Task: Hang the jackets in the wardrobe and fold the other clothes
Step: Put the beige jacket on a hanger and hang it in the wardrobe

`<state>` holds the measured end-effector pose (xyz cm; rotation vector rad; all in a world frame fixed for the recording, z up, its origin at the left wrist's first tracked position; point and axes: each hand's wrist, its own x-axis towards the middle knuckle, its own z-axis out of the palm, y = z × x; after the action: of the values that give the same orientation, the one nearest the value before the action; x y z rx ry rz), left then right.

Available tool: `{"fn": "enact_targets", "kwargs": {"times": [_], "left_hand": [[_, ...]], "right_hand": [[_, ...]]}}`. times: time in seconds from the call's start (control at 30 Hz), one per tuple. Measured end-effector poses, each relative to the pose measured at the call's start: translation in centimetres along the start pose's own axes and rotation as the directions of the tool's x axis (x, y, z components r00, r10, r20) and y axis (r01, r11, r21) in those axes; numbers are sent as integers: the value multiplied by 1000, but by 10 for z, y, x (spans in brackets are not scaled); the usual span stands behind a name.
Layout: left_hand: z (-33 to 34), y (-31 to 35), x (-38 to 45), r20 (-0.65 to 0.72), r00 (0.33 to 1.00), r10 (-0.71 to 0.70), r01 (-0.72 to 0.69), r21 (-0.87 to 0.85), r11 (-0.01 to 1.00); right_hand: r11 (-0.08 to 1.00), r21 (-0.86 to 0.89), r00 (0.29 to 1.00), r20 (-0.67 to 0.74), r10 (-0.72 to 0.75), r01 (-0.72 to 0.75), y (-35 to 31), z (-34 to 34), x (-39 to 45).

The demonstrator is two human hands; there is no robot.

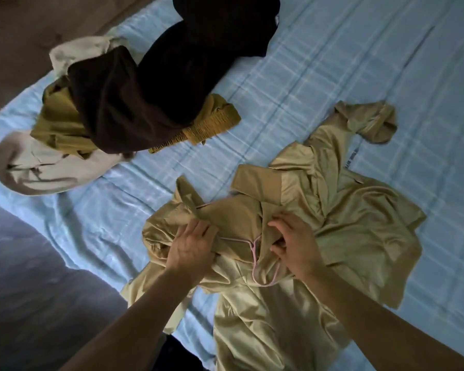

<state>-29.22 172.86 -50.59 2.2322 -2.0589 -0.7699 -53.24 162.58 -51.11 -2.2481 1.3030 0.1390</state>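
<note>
A tan jacket (346, 218) with a shiny lining lies spread open on the bed in the lower middle. A thin pink hanger (253, 253) is partly tucked inside its collar, with its hook showing between my hands. My left hand (192, 245) grips the jacket's fabric over the hanger's left shoulder. My right hand (292, 241) pinches the collar fabric just right of the hook. A heap of other clothes sits at the upper left: a dark brown garment (123, 103), a mustard one (214, 121) and a cream one (46, 167).
The bed has a light blue checked sheet (359, 62). Its left edge runs diagonally, with grey floor (32, 263) beyond it at the lower left. A black garment (220, 36) lies at the top of the heap.
</note>
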Motion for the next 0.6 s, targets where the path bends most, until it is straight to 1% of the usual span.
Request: {"fn": "enact_targets", "kwargs": {"times": [0.1,0.17,0.27,0.33,0.4,0.5,0.6], "left_hand": [[-5,-1,9,-25,1000,-8,9,37,999],[-7,-1,13,-33,999,-10,12,75,997],[-13,8,16,17,1000,22,-24,130,991],[-17,13,15,59,998,36,-45,163,986],[-23,11,11,31,999,21,-24,119,993],[-36,4,0,44,999,-16,15,18,1000],[-53,2,-10,27,1000,-10,10,-9,1000]], "right_hand": [[999,-10,999,10,-32,32,4,-2,9],[998,-47,998,24,-50,51,8,-4,14],[992,-105,997,49,-66,71,10,-4,16],[992,-102,997,42,-71,75,11,-5,14],[996,-54,998,21,-67,68,12,-10,13],[995,4,995,-37,-95,96,9,-25,7],[989,108,991,-95,-93,103,-1,-46,0]]}}
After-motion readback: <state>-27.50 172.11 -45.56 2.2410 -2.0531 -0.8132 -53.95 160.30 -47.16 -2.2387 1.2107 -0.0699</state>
